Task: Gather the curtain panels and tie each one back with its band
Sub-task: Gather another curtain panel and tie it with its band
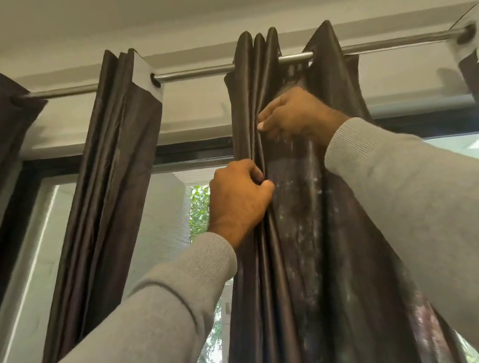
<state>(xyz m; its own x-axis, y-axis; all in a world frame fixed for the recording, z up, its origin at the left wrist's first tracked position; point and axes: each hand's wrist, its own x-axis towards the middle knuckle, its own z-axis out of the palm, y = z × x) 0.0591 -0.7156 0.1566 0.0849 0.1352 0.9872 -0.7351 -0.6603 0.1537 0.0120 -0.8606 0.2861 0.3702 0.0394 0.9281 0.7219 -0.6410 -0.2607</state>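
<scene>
1. Because the folds had to be collected before any band could go around them, both hands were on the middle curtain panel (pixel 269 236), high up near the curtain rod (pixel 194 73).
2. The left hand (pixel 238 198) was lower, with its fingers and thumb curled around the folds on the left side of the panel, probably to keep them together.
3. The right hand (pixel 296 115) was higher and pinched one fold between the thumb and the fingertips, I think to pull it toward the others.
4. Both arms, in grey sleeves (pixel 424 194), reached upward; the right forearm crossed in front of the panel.
5. Another panel (pixel 103 193) hung already bunched to the left, well apart. No band was visible.
</scene>
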